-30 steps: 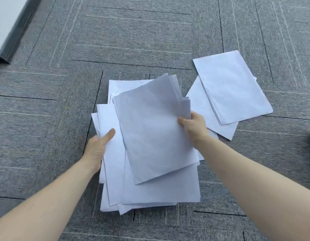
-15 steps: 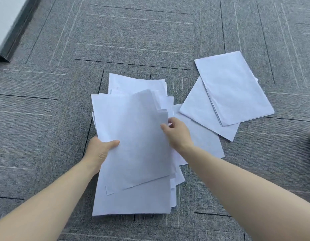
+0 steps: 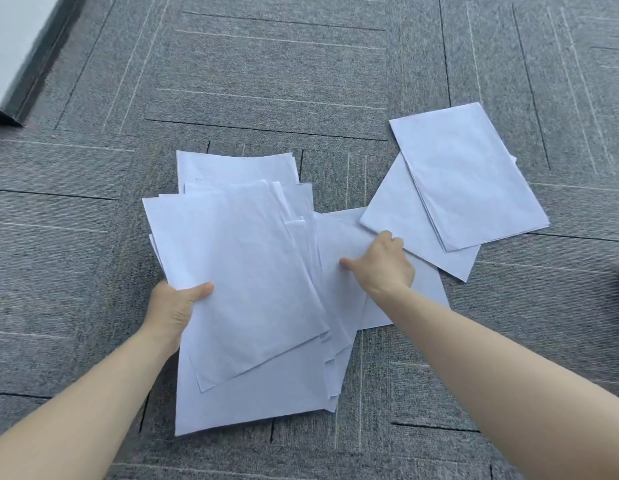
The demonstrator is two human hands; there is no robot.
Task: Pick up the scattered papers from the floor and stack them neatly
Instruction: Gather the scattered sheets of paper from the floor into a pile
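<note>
**Most sheets gathered, stack not yet squared**

The bulk of the papers lay in one loose stack [image 3: 252,289] on the carpeted floor [image 3: 266,81], in front of the person. The sheets overlapped but sat fanned and skewed, edges and corners sticking out at different angles, so the neat part of the job was not done.

The left hand [image 3: 178,306] was closed on the stack's left edge, thumb on top and fingers hidden beneath, holding the top sheets.

The right hand [image 3: 379,261] was curled, knuckles up, on a single sheet [image 3: 422,289] that lay flat just right of the stack and partly tucked under it. The fingers looked bunched as if pinching that sheet, though whether they truly gripped it could not be told.

Farther right, a pair of sheets [image 3: 467,178] rested on the floor, one over the other, their near corner overlapping the single sheet. Neither hand touched them.

By my judgement the task was well past halfway: the single sheet needed to join the stack, then the pair, and finally the whole stack wanted tapping into line.
</note>
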